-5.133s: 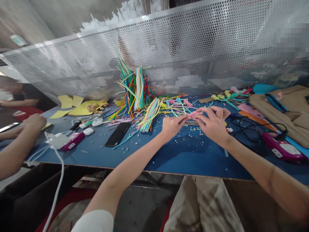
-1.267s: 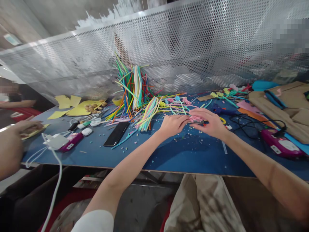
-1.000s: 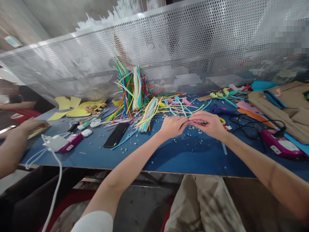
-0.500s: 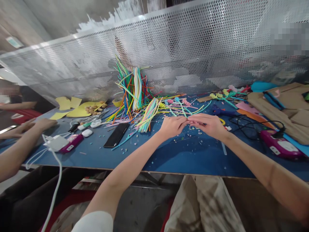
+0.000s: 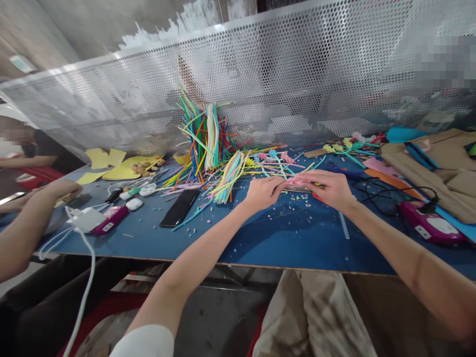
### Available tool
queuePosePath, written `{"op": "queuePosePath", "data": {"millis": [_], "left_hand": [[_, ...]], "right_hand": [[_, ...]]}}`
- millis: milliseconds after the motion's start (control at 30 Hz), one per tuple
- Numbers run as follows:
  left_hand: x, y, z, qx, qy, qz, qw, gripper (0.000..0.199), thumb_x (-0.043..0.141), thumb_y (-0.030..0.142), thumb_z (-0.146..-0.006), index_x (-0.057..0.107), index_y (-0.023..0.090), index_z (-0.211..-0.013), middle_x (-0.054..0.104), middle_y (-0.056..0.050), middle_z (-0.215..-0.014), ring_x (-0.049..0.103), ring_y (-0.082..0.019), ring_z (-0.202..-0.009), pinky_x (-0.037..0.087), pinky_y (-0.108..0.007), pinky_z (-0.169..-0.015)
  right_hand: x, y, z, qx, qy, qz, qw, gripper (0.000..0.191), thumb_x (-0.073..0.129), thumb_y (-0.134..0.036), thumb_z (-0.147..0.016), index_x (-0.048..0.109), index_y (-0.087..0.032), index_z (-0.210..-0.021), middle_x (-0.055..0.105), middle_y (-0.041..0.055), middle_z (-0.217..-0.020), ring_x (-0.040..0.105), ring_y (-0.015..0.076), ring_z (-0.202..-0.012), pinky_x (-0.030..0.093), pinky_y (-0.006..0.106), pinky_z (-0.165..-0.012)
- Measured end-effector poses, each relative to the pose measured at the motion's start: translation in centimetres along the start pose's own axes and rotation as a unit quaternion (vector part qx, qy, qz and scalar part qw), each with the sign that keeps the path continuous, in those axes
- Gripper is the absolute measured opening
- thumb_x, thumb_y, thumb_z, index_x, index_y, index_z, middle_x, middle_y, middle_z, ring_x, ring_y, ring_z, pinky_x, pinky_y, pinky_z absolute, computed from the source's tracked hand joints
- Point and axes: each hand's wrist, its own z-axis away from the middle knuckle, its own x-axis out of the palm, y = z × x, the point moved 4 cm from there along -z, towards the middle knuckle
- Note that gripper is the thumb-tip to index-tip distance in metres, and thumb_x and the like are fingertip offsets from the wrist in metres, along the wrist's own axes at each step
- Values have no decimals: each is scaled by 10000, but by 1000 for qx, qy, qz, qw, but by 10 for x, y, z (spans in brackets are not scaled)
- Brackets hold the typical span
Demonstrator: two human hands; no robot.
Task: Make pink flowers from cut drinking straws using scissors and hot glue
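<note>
My left hand and my right hand meet above the blue table, fingers closed. Pinched between their fingertips is a small pink fuzzy piece that looks like pipe cleaner; its far end is hidden by the fingers. Small yellow and orange-red bits show under my right hand, and I cannot tell whether they are held. Just beyond my hands lie pipe-cleaner flowers in blue, pink and yellow on thin stems. Left of them is a loose bundle of pastel pipe cleaners, with a taller upright bunch behind it.
A black phone lies left of my forearm. Purple power strips with cables sit at both sides. Cardboard is piled at right. A co-worker's hand works at far left. A perforated metal screen closes the back.
My fingertips have shifted slightly apart, and the pink piece now shows between them. My right hand has risen a little. The yellow loop beside it has gone from view.
</note>
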Motion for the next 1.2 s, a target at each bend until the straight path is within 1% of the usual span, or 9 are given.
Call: {"op": "queuePosePath", "data": {"millis": [100,233,300,500,667,800,933,1100,1200], "left_hand": [[0,0,0,-5,-2,1,1000,414,352,408,-1064,685,201,-931,743,-25,-897,685,-133,-779,347,-246,-554],[0,-1,0,-13,-16,-1,1000,431,338,405,-1066,674,199,-893,728,-23,-818,669,-139,-717,307,-257,-538],[0,-1,0,-10,-30,7,999,444,324,405,-1069,667,199,-876,722,-19,-792,666,-139,-697,305,-257,-541],[1,0,-1,-11,-75,28,997,504,259,400,-1078,652,190,-844,711,-24,-741,669,-138,-666,357,-249,-574],[2,3,1,9,-41,20,999,410,402,494,-1037,645,196,-1181,763,-47,-946,716,-160,-784,401,-234,-580],[4,2,1,18,-9,-1,1000,366,422,436,-1044,680,217,-1181,761,-60,-1073,727,-151,-830,430,-225,-600],[2,1,1,11,3,-2,1000,356,435,431,-1044,712,236,-1153,768,-50,-1036,722,-143,-811,424,-225,-600],[2,5,2,19,10,-3,1000,347,443,429,-1040,732,239,-1072,769,-32,-992,720,-146,-832,420,-233,-609],[2,7,2,22,9,8,1000,356,437,425,-1043,737,235,-1069,768,-43,-989,720,-146,-852,426,-235,-623]], "right_hand": [[0,1,1,7,10,9,1000,258,630,-303,-952,734,-356,-1182,759,-12,-1128,719,216,-1070,608,442,-984],[1,-2,-2,-1,-25,20,999,539,728,-354,-879,590,-333,-1400,607,21,-1425,584,259,-1310,507,503,-1116],[3,-4,-3,-18,-53,16,998,614,746,-353,-862,543,-325,-1441,551,32,-1487,536,260,-1362,473,508,-1143],[9,-6,-2,-20,-69,-6,997,266,632,-302,-954,720,-332,-1202,745,-17,-1180,697,183,-1116,587,387,-1009],[7,-3,-1,6,-53,-19,998,218,621,-318,-959,753,-338,-1132,767,-31,-1106,712,178,-1080,597,373,-987],[5,-1,-1,38,-53,1,998,431,701,-355,-898,651,-309,-1324,716,26,-1257,677,229,-1174,572,433,-1028],[8,-6,-3,14,-70,-3,997,662,770,-365,-838,527,-320,-1452,604,33,-1432,554,251,-1346,481,481,-1139],[13,-5,-1,-16,-70,-19,997,351,636,-290,-946,678,-358,-1287,715,-20,-1259,670,196,-1190,558,430,-1064],[12,-2,1,-6,-59,-23,998,283,621,-299,-956,727,-358,-1211,755,-24,-1161,712,195,-1102,596,409,-1005]]}}
